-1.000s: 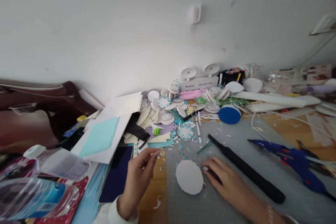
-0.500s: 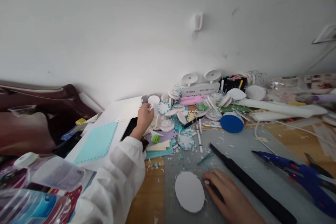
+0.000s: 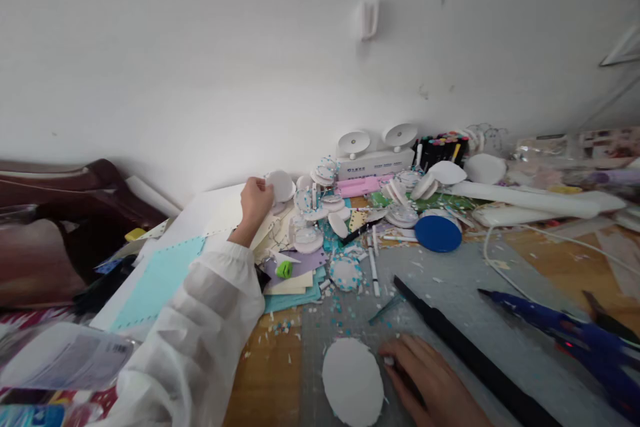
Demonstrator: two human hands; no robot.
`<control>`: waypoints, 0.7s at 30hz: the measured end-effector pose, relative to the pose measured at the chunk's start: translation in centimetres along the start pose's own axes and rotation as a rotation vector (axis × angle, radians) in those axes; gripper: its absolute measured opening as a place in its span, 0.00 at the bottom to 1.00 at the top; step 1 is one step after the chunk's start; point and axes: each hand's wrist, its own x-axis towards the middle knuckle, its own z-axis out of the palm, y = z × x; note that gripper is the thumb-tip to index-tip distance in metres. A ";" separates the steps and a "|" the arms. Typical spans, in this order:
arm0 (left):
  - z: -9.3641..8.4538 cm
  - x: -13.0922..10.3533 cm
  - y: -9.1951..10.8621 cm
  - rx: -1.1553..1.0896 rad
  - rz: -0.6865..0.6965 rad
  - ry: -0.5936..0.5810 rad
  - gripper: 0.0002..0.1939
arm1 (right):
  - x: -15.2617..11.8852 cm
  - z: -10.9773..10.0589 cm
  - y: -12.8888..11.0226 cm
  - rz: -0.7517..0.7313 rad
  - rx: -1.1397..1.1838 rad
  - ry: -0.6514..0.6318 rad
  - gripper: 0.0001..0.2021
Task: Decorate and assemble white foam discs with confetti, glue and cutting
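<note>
My left hand [image 3: 256,201] reaches to the back of the table and pinches the edge of a white disc [image 3: 281,185], held up on its side. Beside it lies a heap of white discs, some with blue beads round the rim, such as a beaded disc [image 3: 346,271]. My right hand [image 3: 417,370] rests on the grey cutting mat [image 3: 320,320] with curled fingers. A small pale tip and something dark show beneath them; I cannot make out what it is. Just left of that hand, a white oval disc [image 3: 353,381] lies flat on the mat.
A black rod-like tool [image 3: 465,340] and a blue glue gun [image 3: 555,327] with a red light lie to the right. A white cord [image 3: 493,253] curves behind them. Blue disc [image 3: 438,233], pink tool [image 3: 363,185], marker box [image 3: 443,150], coloured papers [image 3: 160,277] and plastic packaging [image 3: 70,353] crowd around.
My left hand has moved back and left and now has a white disc lifted upright in its fingers. The view has shifted slightly; my right hand stays beside the oval disc.
</note>
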 end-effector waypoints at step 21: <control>-9.0 -21.1 3.6 -0.331 0.870 -0.076 0.15 | -0.6 0.3 0.0 0.121 0.066 0.079 0.11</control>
